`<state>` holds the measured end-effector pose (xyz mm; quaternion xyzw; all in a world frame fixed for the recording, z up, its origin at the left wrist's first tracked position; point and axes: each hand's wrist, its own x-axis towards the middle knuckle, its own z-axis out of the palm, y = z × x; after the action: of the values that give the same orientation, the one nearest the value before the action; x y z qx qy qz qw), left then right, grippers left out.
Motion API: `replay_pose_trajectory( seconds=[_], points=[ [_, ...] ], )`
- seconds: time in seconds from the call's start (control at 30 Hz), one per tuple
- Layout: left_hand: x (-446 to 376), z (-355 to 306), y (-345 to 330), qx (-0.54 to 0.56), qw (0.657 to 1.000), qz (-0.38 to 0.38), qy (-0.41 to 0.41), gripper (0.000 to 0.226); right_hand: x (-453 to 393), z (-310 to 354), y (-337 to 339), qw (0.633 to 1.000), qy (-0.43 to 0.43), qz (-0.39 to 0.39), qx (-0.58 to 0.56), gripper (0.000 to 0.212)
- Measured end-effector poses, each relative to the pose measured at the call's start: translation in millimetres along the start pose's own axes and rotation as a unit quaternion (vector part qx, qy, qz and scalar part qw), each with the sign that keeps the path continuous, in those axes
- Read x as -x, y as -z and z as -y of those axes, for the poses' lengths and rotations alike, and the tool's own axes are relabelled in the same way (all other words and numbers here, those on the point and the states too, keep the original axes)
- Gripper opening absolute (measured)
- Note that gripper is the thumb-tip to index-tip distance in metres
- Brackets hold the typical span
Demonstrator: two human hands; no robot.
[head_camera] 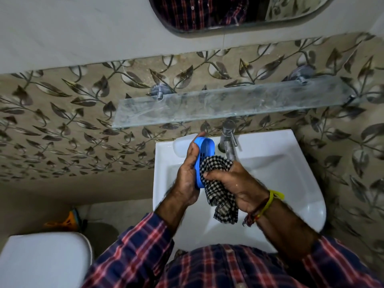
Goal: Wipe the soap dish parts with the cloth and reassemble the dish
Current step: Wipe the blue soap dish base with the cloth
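Head view, looking down over a white wash basin (291, 163): the left hand (187, 175) grasps a blue soap dish part (204, 154) — an oval piece with slotted drain openings — holding it on edge above the basin's left side, fingers wrapped along its outer rim and one fingertip reaching past its far end. The part's long axis runs away from the person toward the wall, near-vertical in the picture, and its slotted face is turned to the person's right, toward the cloth. The right hand (234, 186) clenches a black-and-white checked cloth (218, 183), bunched in the fist; the upper fold of the cloth presses against the slotted face and lower half of the blue part, while a loose tail hangs down below the hand. A second, whitish piece (182, 143) lies on the basin's back ledge behind the blue part; its identity cannot be told. A chrome tap (228, 140) stands just right of the blue part, beneath a glass shelf (228, 102) fixed to leaf-patterned wall tiles (72, 121). No brand, label or writing can be read on any of these things
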<state>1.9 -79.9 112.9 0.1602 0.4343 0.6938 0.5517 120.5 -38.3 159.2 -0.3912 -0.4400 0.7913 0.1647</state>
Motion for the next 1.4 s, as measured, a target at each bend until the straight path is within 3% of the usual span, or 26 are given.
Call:
replay_pose_trajectory(
  seconds=[0.3, 0.47, 0.53, 0.67, 0.77, 0.83, 0.87, 0.9, 0.97, 1.03, 1.1, 1.3, 1.4],
  points=[
    [3.6, 3.9, -0.6, -0.018, 1.0, -0.003, 0.005, 0.043, 1.4, 0.6, 7.4, 0.998, -0.001, 0.028, 0.063, 0.013],
    [0.8, -3.3, 0.8, -0.018, 1.0, -0.017, -0.013, 0.041, 3.6, -6.8, 11.6, 0.983, 0.061, 0.065, 0.163, 0.005],
    [0.1, -1.4, 1.8, -0.026, 0.999, -0.034, -0.021, 0.041, 2.9, -11.1, 11.7, 0.972, 0.093, 0.052, 0.208, 0.003],
    [1.3, -2.6, -4.0, -0.124, 0.988, -0.08, -0.036, 0.043, 0.9, -17.6, 8.2, 0.949, 0.124, -0.018, 0.288, 0.029],
    [9.7, -9.1, -5.5, -0.195, 0.979, -0.042, -0.039, 0.051, -0.2, -13.8, 4.5, 0.961, 0.142, -0.041, 0.235, 0.009],
    [19.9, -7.5, -7.9, -0.295, 0.949, -0.095, -0.057, 0.052, 0.5, -5.9, 5.2, 0.984, 0.114, -0.044, 0.129, 0.002],
    [27.8, -1.7, -3.5, -0.327, 0.934, -0.096, -0.105, 0.052, 0.7, -1.1, 7.6, 0.993, 0.083, -0.039, 0.069, 0.003],
    [33.7, 7.2, 4.8, -0.385, 0.905, -0.066, -0.168, 0.055, 0.6, 3.5, 10.6, 0.998, 0.046, -0.034, 0.021, 0.01],
    [39.1, 24.5, 22.2, -0.514, 0.804, 0.002, -0.3, 0.06, 0.2, 10.7, 15.0, 0.999, -0.019, -0.017, -0.024, 0.019],
    [37.1, 27.7, 22.2, -0.536, 0.759, 0.013, -0.371, 0.063, -2.8, 13.9, 15.7, 0.997, -0.047, 0.005, -0.055, 0.021],
    [28.1, 24.0, 14.8, -0.513, 0.763, -0.016, -0.393, 0.061, -5.6, 14.8, 11.6, 0.994, -0.053, 0.021, -0.092, 0.026],
    [19.2, 27.2, 17.4, -0.419, 0.836, -0.062, -0.349, 0.052, 4.9, -0.9, 7.0, 0.992, -0.042, 0.042, -0.11, 0.026],
    [23.4, 30.6, 14.7, -0.343, 0.895, -0.049, -0.281, 0.057, 2.9, -2.2, 7.4, 0.994, -0.044, 0.031, -0.099, 0.024]
  ],
)
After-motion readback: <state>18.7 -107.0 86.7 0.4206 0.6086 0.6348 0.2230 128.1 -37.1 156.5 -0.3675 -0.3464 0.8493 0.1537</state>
